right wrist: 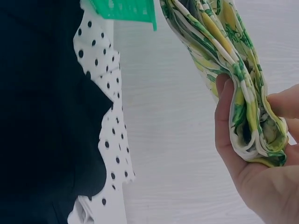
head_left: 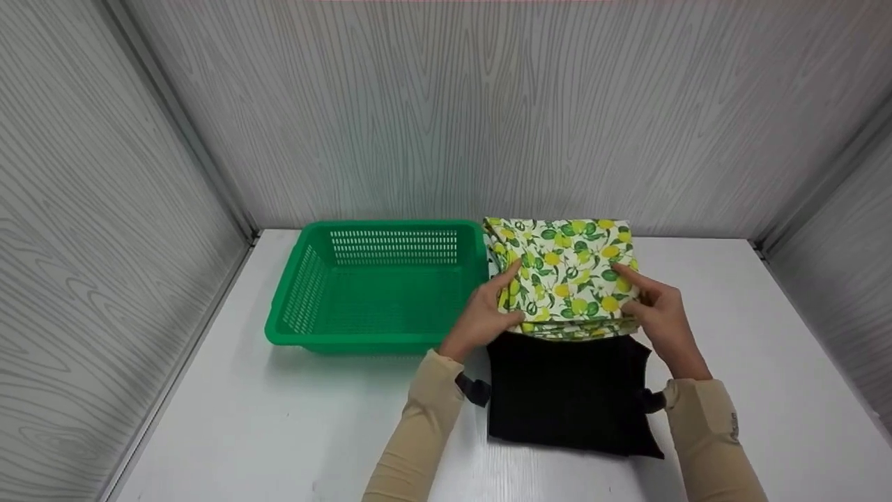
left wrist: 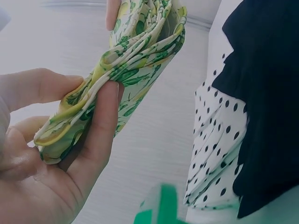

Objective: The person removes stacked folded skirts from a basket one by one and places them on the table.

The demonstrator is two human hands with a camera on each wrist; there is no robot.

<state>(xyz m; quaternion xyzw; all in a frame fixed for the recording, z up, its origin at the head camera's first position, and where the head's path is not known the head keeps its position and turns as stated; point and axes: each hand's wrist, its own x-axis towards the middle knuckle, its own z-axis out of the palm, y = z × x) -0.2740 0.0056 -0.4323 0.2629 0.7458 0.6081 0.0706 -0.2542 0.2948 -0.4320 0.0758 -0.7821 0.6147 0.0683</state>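
Observation:
Both hands hold a folded cloth (head_left: pixel 571 272) with a yellow lemon and green leaf print. The left hand (head_left: pixel 484 314) pinches its left edge, thumb and fingers on opposite faces of the layers. At the opposite edge, the right hand (head_left: pixel 662 314) grips the fold in the same way. Both wrist views show the cloth's many stacked layers from the side, raised off the surface. Nearer the person lies a flat black cloth (head_left: pixel 568 397), partly hidden behind the lemon-print one. White fabric with black dots (right wrist: pixel 110 140) sticks out from under the black cloth in the wrist views.
A green plastic basket (head_left: pixel 376 340) with slotted walls stands left of the cloths, close to the left hand. Everything rests on a white table (head_left: pixel 759 390). Grey wood-grain panels (head_left: pixel 446 111) enclose it at the back and both sides.

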